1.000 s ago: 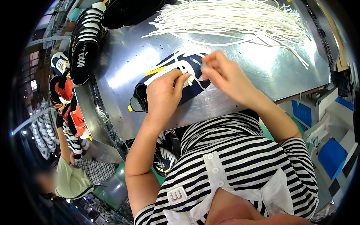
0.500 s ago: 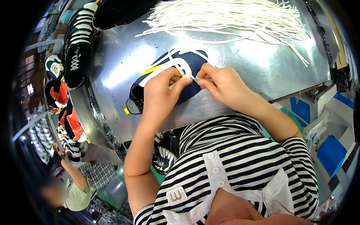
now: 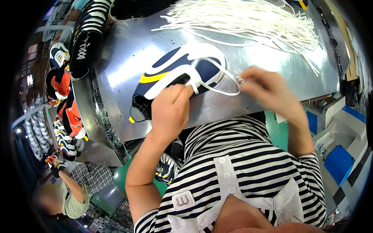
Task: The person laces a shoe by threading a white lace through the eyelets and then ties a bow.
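Note:
A navy shoe upper (image 3: 180, 58) with white panels and a yellow stripe lies on its side on the metal table (image 3: 128, 130). My left hand (image 3: 171, 108) is closed on its lacing edge, fingers curled over the opening. From there a white shoelace (image 3: 223, 93) runs out in a loop to the right. My right hand (image 3: 270, 91), smeared by motion, pinches the lace at thumb and fingertips, off to the right of the upper and just above the table. What lies under the left fingers is hidden.
A pile of white laces (image 3: 241, 23) spreads across the table's far side. Dark uppers with white stripes (image 3: 86, 42) are stacked at the left, above orange and black ones (image 3: 70, 114). A co-worker (image 3: 74, 194) is at lower left; a pale bin with blue panels (image 3: 338, 165) stands at right.
My right hand has moved right, away from the left hand, drawing the lace out into a loop. The upper has rolled to show more of its side. My left hand keeps its hold.

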The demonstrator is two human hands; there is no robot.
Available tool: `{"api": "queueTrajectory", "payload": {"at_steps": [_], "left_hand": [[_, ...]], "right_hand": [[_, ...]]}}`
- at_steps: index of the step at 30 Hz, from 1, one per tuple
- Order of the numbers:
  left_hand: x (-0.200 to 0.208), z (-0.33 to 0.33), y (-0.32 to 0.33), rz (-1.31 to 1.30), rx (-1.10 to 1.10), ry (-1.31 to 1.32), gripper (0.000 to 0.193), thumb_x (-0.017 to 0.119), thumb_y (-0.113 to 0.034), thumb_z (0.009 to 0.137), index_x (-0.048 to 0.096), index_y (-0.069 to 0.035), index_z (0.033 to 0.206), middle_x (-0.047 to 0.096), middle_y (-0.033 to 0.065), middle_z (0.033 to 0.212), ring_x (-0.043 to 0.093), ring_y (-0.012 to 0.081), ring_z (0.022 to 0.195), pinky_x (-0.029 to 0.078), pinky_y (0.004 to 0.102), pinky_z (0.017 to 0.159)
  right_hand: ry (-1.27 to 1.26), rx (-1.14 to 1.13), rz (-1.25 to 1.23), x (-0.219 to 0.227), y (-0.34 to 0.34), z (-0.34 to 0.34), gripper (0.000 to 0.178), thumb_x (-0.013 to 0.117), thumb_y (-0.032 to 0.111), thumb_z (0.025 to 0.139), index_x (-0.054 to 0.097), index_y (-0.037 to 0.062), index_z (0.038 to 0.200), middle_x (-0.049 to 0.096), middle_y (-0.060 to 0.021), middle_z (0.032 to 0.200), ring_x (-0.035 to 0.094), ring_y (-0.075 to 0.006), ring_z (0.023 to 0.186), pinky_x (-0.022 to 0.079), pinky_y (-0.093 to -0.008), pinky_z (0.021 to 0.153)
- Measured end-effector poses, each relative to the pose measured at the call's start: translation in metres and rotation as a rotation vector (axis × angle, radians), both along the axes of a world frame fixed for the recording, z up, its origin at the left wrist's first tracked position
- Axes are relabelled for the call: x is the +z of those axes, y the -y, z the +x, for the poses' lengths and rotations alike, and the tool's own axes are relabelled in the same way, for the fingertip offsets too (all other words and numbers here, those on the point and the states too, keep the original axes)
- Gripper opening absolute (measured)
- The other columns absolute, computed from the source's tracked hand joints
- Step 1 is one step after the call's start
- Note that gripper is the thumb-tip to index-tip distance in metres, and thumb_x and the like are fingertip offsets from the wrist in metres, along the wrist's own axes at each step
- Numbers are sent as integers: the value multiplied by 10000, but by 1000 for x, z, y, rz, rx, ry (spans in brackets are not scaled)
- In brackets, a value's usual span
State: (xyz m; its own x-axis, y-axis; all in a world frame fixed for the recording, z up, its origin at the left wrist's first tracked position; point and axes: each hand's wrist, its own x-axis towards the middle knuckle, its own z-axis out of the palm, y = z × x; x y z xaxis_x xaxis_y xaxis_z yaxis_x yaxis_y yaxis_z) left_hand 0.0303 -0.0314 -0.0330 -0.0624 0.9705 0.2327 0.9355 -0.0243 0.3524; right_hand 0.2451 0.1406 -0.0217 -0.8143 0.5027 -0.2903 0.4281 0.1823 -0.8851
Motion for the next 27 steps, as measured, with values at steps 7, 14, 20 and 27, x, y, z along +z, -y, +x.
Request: {"api": "queueTrajectory", "payload": {"at_steps": [7, 14, 20, 27], "left_hand": [[8, 1, -11, -56, 60, 133, 327, 649, -149, 853, 622, 12, 1136, 607, 116, 877, 615, 286, 811, 495, 368, 745], [23, -31, -36, -933, 314, 992, 560, 585, -442, 966, 585, -12, 1324, 598, 125, 1308, 538, 212, 1206, 378, 310, 1049], [-18, -37, -45, -777, 261, 1318, 232, 708, -254, 853, 734, -49, 957, 672, 22, 905, 565, 105, 860, 427, 239, 798], [-36, -32, -47, -144, 275, 599, 198, 658, -230, 745, 721, -45, 778, 693, 141, 759, 670, 328, 740, 515, 419, 691]], "right_hand": [[-219, -250, -143, -30, -20, -48, 401, 792, 195, 813, 534, 58, 1088, 651, -79, 912, 601, -128, 883, 489, -278, 734], [-404, -325, 180, -58, 6, -70, 444, 806, 166, 804, 538, 33, 1133, 637, -131, 1026, 616, -147, 882, 509, -264, 728], [-276, -432, -188, -47, 15, -76, 460, 810, 117, 794, 524, 26, 1141, 645, -105, 982, 622, -143, 854, 528, -262, 704], [-194, -453, -394, -59, 0, -65, 415, 773, 227, 859, 536, 5, 1117, 650, -98, 913, 637, -125, 743, 523, -251, 651]]}}
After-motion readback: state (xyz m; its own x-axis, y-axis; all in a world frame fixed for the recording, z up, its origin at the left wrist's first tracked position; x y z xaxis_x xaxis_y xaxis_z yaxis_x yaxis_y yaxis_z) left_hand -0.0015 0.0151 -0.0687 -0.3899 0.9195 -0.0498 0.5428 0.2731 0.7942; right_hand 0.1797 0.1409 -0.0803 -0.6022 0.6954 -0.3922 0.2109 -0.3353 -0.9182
